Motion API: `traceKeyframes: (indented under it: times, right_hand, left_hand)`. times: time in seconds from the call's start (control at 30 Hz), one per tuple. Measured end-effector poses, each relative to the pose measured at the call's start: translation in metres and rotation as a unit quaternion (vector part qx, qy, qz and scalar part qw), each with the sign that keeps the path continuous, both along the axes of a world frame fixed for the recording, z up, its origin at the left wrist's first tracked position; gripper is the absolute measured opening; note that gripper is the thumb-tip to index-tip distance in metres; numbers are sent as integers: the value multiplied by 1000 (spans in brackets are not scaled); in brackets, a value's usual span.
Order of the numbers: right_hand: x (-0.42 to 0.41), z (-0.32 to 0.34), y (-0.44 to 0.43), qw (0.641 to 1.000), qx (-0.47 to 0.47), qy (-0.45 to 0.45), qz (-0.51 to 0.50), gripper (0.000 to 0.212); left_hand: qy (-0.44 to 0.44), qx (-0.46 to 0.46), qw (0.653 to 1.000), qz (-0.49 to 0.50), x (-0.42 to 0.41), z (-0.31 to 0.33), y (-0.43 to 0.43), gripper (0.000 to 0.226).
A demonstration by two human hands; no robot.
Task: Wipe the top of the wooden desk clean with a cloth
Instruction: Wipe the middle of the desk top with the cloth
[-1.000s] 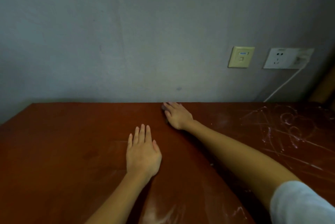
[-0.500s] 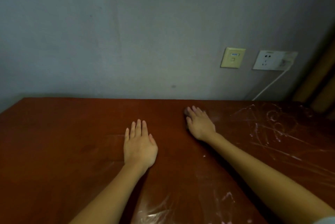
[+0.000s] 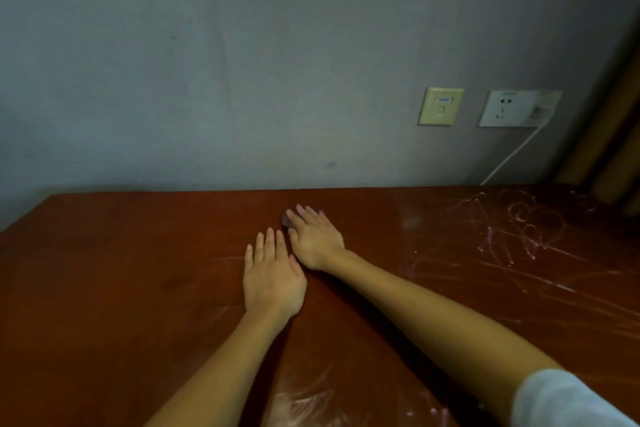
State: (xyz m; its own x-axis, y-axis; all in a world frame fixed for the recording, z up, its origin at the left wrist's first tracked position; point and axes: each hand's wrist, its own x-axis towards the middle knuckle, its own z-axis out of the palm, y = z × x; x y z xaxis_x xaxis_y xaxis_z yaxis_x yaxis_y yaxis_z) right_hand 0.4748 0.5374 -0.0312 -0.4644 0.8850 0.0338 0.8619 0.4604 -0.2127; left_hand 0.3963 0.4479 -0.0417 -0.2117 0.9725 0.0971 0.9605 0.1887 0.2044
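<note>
Left hand (image 3: 272, 276) lies flat on the wooden surface (image 3: 121, 288), grip wide. Right hand (image 3: 317, 241), fingers straight, presses a mostly hidden dark cloth (image 3: 286, 220) just beside it; white smears (image 3: 512, 236) farther right.

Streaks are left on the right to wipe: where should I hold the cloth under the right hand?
From above. The cloth lies flat on the wooden desk, mostly hidden under the right hand; only a dark edge shows. Probably press its middle with flat fingers rather than pinching an edge.
</note>
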Motion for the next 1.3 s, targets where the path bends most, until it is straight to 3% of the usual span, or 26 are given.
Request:
traceKeyframes:
  times: [0.3, 0.53, 0.9, 1.13, 1.3]
  right_hand:
    - [61, 5, 53, 996, -5, 9, -84, 51]
    - [121, 2, 12, 990, 10, -18, -140, 53]
    - [69, -5, -117, 997, 35, -17, -65, 54]
    - [29, -2, -76, 999, 1, -15, -43, 53]
    - [45, 8, -43, 997, -21, -27, -69, 53]
  left_hand:
    - [-12, -7, 1000, -6, -3, 0, 0, 57]
    - [-15, -11, 1000, -11, -3, 0, -1, 58]
    - [-34, 15, 999, -32, -1, 5, -26, 54]
    - [-41, 42, 997, -48, -9, -3, -60, 52]
    - [-37, 36, 997, -53, -15, -6, -75, 52]
